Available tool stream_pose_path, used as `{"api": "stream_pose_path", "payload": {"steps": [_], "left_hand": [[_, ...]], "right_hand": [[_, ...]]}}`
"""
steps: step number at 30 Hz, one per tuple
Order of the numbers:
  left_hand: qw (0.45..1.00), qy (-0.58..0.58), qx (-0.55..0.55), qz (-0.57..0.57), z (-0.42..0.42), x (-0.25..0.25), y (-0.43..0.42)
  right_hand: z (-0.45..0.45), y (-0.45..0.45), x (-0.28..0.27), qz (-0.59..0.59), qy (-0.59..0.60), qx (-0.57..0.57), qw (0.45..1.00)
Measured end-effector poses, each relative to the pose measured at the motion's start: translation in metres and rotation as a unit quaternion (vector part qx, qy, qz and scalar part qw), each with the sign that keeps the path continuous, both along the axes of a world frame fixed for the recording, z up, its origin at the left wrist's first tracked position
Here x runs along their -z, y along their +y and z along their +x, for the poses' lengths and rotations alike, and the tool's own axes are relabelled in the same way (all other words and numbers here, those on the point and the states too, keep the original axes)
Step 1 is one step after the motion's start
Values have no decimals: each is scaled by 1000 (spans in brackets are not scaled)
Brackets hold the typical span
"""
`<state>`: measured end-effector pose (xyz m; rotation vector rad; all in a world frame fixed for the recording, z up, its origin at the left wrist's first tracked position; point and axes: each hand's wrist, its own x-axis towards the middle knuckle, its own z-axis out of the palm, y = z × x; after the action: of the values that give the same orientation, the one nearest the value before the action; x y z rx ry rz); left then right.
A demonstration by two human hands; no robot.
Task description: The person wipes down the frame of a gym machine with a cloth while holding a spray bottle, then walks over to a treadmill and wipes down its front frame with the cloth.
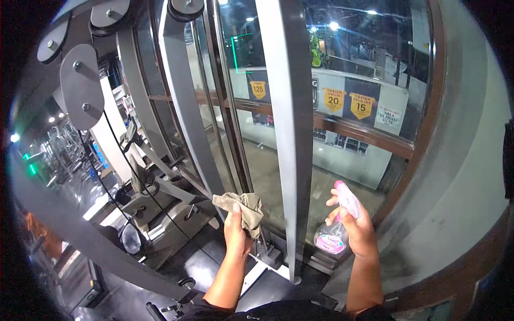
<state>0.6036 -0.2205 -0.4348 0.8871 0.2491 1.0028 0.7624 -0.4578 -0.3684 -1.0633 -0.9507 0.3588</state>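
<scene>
A crumpled olive-beige cloth (249, 212) is in my left hand (235, 234), the thumb pressed on it, beside the lower part of a grey metal upright (293, 134). My right hand (360, 230) grips a clear spray bottle (330, 239) by its neck, its pink and white trigger head up and a pink label on its body. Several fingers curl round the trigger side. The bottle is held in front of the lower glass, to the right of the upright. Cloth and bottle are apart.
Brown-framed glass (364, 48) with yellow price signs (333, 100) stands ahead. Round pulley plates (82, 85) with black cables hang at the left, near an exercise machine (160, 187). A grey wall (460, 160) curves along the right. Black mats cover the floor.
</scene>
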Motion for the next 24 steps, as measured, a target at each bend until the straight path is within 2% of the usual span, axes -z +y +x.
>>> {"api": "stream_pose_path", "payload": {"steps": [4,8,9,13,15,17,19,21,24], "left_hand": [[1000,27,14,-2,-4,-24,-17],[997,15,-77,26,8,-25,-14],[988,1,-150,42,21,-20,-4],[981,1,-132,143,31,-82,-23],[961,-16,-194,198,43,-98,-17],[944,-5,-206,257,45,-121,-18],[869,30,-286,403,49,-140,-15],[825,89,-320,458,52,-171,-27],[795,76,-348,490,65,-206,-19]], "right_hand": [[15,6,-10,31,5,-43,999],[34,7,-16,26,0,-93,995],[40,8,-18,33,0,-103,994],[57,7,-23,51,5,-142,989],[65,6,-22,56,11,-160,986],[71,7,-19,58,25,-180,982],[76,6,-21,60,32,-198,978],[81,6,-24,61,26,-208,976],[85,5,-24,68,34,-222,972]]}}
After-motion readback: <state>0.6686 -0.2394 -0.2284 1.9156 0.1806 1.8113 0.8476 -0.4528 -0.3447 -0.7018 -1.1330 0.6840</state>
